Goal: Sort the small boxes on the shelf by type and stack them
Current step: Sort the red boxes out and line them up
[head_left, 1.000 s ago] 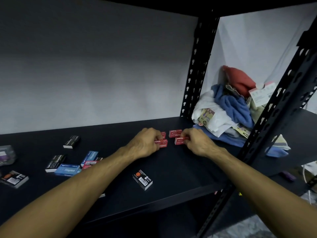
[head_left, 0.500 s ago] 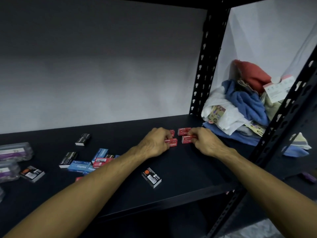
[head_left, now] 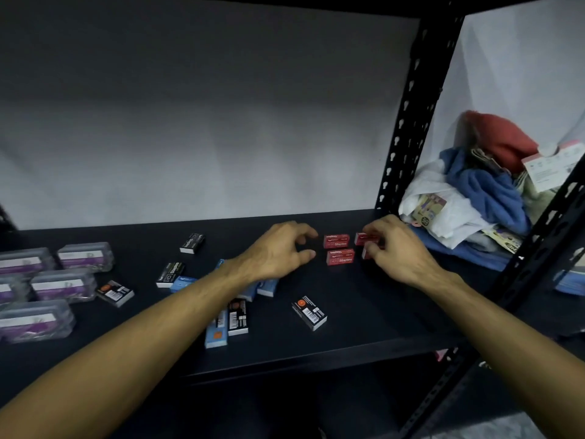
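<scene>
Small red staple boxes sit grouped on the dark shelf (head_left: 364, 315): one at the back (head_left: 336, 241), one in front of it (head_left: 340, 257), and two more at the right (head_left: 364, 238). My right hand (head_left: 395, 248) pinches the right-hand red boxes with its fingertips. My left hand (head_left: 278, 253) hovers just left of the group, fingers apart, holding nothing. Black boxes (head_left: 192, 243) (head_left: 309, 313) (head_left: 170, 274) and blue boxes (head_left: 216, 332) (head_left: 182, 282) lie scattered to the left, some hidden under my left forearm.
Several clear plastic cases with purple labels (head_left: 65, 283) stand at the far left. A pile of cloths and packets (head_left: 481, 191) fills the neighbouring bay behind the black upright post (head_left: 408, 122). Another upright (head_left: 538, 248) crosses at the right front.
My left hand has let go of the red boxes and pulled back left with open fingers. The camera has shifted left, bringing the plastic cases into view.
</scene>
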{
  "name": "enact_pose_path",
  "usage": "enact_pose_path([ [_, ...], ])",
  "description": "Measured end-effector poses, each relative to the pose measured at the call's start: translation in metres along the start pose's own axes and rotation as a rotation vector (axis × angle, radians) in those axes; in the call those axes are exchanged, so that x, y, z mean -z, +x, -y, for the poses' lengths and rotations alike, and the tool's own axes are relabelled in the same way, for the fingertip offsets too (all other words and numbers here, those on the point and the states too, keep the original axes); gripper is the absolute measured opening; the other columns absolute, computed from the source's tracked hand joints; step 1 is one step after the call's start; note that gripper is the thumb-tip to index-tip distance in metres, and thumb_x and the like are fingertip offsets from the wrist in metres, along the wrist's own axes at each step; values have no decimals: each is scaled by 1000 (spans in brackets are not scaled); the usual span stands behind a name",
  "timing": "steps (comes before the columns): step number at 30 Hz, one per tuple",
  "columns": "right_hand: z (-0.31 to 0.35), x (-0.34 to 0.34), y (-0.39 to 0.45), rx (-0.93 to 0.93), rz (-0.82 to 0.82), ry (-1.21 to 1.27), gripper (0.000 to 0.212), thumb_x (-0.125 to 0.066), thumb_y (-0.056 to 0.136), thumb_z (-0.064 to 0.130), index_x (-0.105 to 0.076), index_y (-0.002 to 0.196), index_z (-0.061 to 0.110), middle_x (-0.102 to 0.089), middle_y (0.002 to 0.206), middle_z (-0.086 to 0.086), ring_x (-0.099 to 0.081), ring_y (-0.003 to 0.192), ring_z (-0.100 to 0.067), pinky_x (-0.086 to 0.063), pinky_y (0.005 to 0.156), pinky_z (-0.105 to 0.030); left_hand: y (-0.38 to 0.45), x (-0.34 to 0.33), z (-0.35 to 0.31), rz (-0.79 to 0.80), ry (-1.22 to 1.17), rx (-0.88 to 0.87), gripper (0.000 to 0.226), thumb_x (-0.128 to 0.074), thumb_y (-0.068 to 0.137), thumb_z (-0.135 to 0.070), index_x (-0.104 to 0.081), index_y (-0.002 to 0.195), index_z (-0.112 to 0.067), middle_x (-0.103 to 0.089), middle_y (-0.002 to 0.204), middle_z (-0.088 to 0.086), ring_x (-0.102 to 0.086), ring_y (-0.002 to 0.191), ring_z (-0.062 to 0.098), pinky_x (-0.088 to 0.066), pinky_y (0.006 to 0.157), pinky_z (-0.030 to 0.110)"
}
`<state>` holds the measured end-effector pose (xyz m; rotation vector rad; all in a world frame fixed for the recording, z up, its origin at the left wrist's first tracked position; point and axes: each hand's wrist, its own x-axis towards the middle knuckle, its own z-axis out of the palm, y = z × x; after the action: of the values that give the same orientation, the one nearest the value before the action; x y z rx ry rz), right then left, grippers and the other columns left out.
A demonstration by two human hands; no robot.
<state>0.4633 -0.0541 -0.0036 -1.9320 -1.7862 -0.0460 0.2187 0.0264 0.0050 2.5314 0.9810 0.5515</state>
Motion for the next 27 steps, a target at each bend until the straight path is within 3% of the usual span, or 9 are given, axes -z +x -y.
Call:
enact_pose_path([
  [6, 52, -11, -1, 109, 32, 43, 24, -62, 91, 28, -65, 114, 22, -56, 110, 5, -53, 105, -13, -45, 88, -28, -53, 48, 34, -19, 40, 63, 31, -67, 90, -33, -67, 120, -25, -65, 100, -10, -64, 86, 4, -53, 79, 21],
  [10, 94, -26, -4, 202, 68, 76, 23, -61, 92, 31, -66, 113, 23, -58, 106, 6, -55, 103, -13, -48, 89, -34, -92, 71, 52, 0, 30, 138, 29, -67, 91, -33, -67, 119, -27, -66, 99, -12, -63, 90, 3, -53, 81, 23],
  [17, 166, -59, -16, 314, 168, 158, 26, -58, 95, 31, -63, 119, 23, -57, 110, 8, -53, 103, -8, -47, 89, -29, -147, 88, 69, -4, 54, 207, 31, -67, 91, -35, -66, 121, -26, -68, 104, -9, -64, 94, 5, -54, 83, 24],
  [23, 195, -79, -23, 357, 245, 165, 28, -61, 93, 28, -62, 121, 25, -54, 113, 8, -49, 106, -7, -44, 92, -27, -169, 67, 73, -33, 82, 240, 32, -70, 84, -48, -67, 113, -33, -61, 93, -13, -58, 72, 1, -47, 66, 17],
  [27, 196, -81, -24, 355, 282, 150, 30, -62, 92, 24, -64, 122, 24, -57, 113, 5, -50, 107, -10, -42, 91, -23, -174, 56, 69, -8, 137, 260, 41, -72, 81, -51, -64, 116, -30, -55, 105, -9, -55, 92, 5, -43, 74, 16],
])
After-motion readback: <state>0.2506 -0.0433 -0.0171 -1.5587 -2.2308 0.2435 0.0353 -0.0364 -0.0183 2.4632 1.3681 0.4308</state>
